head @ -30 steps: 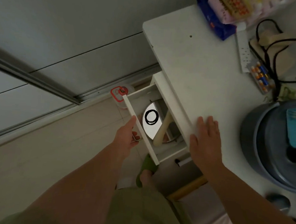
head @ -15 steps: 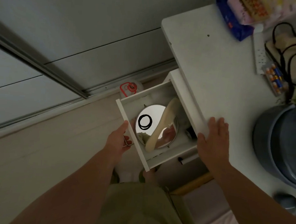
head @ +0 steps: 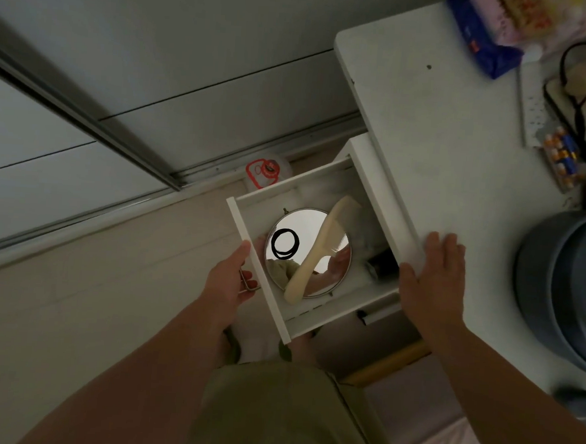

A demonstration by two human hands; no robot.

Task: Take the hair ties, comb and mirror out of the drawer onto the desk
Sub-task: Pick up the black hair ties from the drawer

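Left hand [head: 228, 279]: grip closed on drawer handle [head: 246, 282].
Right hand [head: 433, 282]: flat, fingers spread, on desk [head: 437, 145] edge; holds nothing.
Drawer [head: 257, 271]: open.

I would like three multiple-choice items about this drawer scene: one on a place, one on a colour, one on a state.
1. Where do the hair ties lie?
A. on the mirror
B. on the desk
C. on the floor

2. What colour is the comb?
A. red
B. cream
C. black

3. How is the drawer?
A. shut
B. pulled out
C. taken off the desk

Key: 1 A, the black rings rest on the glass; 2 B, it is pale cream; 3 B, the left hand holds its handle and the inside shows.
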